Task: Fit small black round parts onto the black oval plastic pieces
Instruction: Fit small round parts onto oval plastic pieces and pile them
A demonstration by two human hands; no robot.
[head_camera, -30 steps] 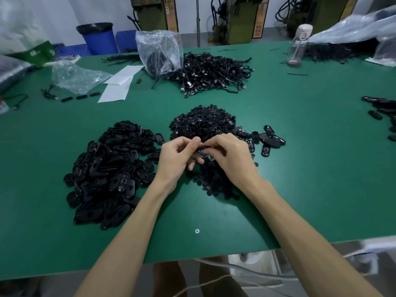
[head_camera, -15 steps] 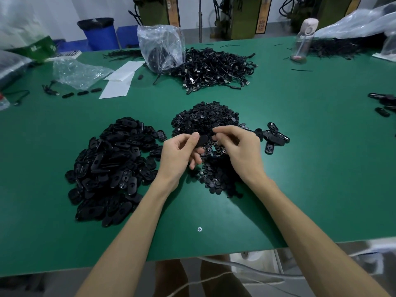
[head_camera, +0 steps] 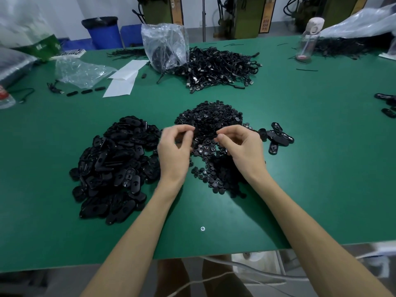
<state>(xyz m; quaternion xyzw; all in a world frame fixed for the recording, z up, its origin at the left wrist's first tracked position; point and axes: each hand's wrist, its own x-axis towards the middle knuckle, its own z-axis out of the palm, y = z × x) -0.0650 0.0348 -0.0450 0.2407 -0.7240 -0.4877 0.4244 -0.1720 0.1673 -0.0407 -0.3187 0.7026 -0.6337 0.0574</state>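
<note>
The left hand (head_camera: 174, 150) pinches an oval piece (head_camera: 196, 131), while the right hand (head_camera: 242, 146), just right of it, is curled, its contents impossible to tell.

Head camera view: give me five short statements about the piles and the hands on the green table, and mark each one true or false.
1. The pile of oval pieces lies to the left of the left hand. True.
2. The pile of small round parts sits at the table's far edge beside the blue bin. False: it lies mid-table, right under and beyond both hands.
3. The right hand rests flat on the green table. False: it is raised, with fingertips pinched together.
4. A few oval pieces lie apart, right of the right hand. True.
5. The clear plastic bag stands beside the tangle of black cables. True.
</note>
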